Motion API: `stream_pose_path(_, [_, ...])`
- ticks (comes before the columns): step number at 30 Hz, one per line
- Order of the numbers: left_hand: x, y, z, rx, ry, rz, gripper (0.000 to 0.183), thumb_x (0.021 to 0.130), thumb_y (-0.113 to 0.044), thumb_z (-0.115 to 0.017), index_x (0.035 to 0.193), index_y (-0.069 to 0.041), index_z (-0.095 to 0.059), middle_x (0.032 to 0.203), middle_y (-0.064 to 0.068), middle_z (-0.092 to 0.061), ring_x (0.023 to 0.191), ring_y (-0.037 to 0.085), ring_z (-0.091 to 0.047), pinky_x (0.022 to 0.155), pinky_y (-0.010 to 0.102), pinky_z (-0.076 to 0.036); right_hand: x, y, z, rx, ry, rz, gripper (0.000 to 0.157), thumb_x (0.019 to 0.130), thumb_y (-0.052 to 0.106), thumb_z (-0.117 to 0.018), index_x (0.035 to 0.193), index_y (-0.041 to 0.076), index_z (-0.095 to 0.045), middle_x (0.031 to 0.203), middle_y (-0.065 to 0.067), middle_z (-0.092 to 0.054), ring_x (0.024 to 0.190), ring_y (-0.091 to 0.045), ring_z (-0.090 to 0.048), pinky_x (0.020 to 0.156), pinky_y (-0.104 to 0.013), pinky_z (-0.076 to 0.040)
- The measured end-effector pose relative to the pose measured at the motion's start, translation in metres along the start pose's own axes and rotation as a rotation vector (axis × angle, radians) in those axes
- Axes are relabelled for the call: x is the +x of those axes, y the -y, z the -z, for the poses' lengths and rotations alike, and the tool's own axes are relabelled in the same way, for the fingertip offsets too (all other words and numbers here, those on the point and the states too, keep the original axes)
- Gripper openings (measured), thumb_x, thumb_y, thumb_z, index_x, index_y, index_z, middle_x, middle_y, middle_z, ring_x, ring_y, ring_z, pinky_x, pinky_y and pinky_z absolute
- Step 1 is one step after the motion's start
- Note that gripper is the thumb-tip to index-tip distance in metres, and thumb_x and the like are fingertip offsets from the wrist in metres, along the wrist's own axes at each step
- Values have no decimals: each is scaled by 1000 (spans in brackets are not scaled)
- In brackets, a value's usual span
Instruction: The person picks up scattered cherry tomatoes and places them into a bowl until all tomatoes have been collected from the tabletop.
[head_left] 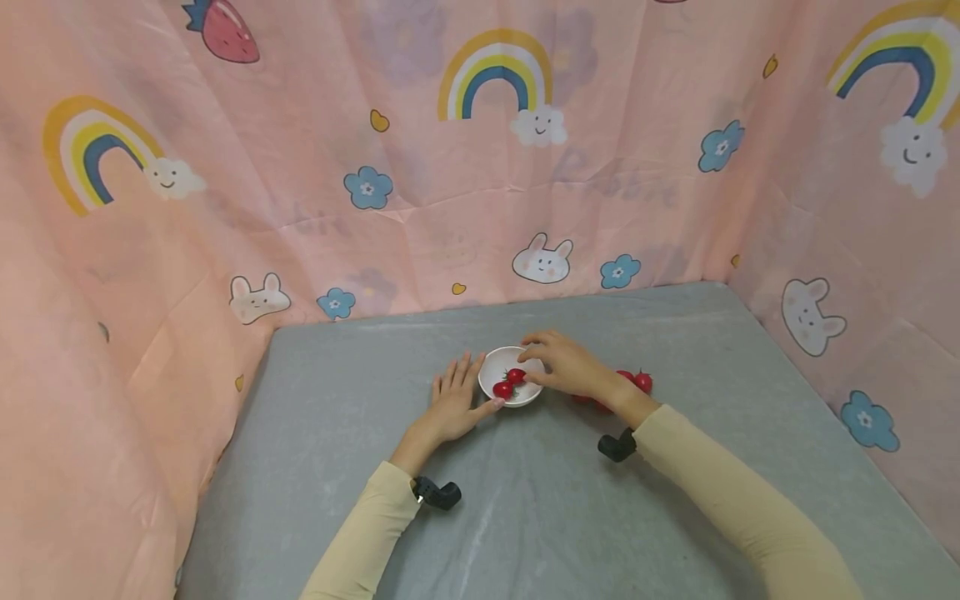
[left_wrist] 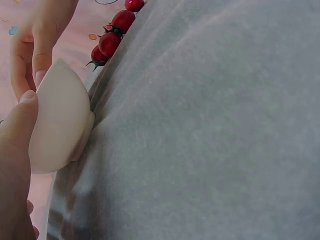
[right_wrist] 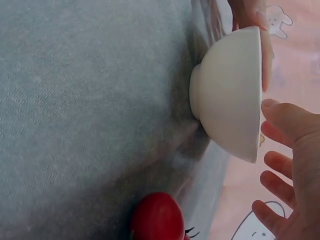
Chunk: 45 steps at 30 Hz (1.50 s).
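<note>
A small white bowl (head_left: 491, 367) stands on the grey cloth with two red cherry tomatoes (head_left: 502, 390) with green tops inside it. My left hand (head_left: 452, 408) steadies the bowl from its left, thumb at the near rim and fingers stretched out along the side. Over the bowl's right rim hovers my right hand (head_left: 566, 365), its fingers spread and loosely bent. In the right wrist view, nothing shows between the right thumb and fingers (right_wrist: 280, 190). The bowl hides its contents from both wrist views.
Several more cherry tomatoes (head_left: 642, 382) lie on the cloth right of the bowl, partly behind the right wrist. A grey cloth (head_left: 525, 517) covers the table. Pink patterned curtains (head_left: 420, 242) rise at its back and sides.
</note>
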<state>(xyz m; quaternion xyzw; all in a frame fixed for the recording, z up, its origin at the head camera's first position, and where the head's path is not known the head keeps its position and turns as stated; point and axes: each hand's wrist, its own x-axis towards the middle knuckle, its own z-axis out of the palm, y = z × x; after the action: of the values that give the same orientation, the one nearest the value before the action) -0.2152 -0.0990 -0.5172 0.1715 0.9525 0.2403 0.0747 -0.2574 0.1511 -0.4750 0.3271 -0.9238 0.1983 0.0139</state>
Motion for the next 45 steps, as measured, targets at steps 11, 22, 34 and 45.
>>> stream_pose_path(11, [2,2,0,2,6,-2,90,93,-68,-48,161,-27,-6,169,10,-5,155,40,-5,119,67,-6,-5,-1,11,16,-32,-6,35,87,28,-76,120,14,-71,138,-12,-59,131,-32,-50,108,-55,-44])
stream_pose_path(22, [2,1,1,-10,-4,1,89,93,-67,-49,161,-28,-7,169,10,-6,155,39,-5,120,66,-6,-14,-13,22,27,-40,-15,36,89,30,-74,122,16,-70,140,-10,-57,133,-32,-48,108,-55,-44])
stream_pose_path(34, [2,2,0,-9,-11,-14,90,93,-66,-50,161,-25,-8,169,12,-6,155,40,-6,119,66,-6,-34,-33,26,21,-59,-44,36,90,28,-73,122,13,-70,140,-13,-56,134,-34,-47,109,-57,-41])
stream_pose_path(45, [0,0,0,-20,-13,-14,88,93,-63,-52,161,-25,-9,168,13,-8,154,40,-8,119,66,-7,-57,-48,25,47,-78,-84,36,89,25,-74,121,9,-71,136,-18,-58,130,-37,-49,108,-59,-41])
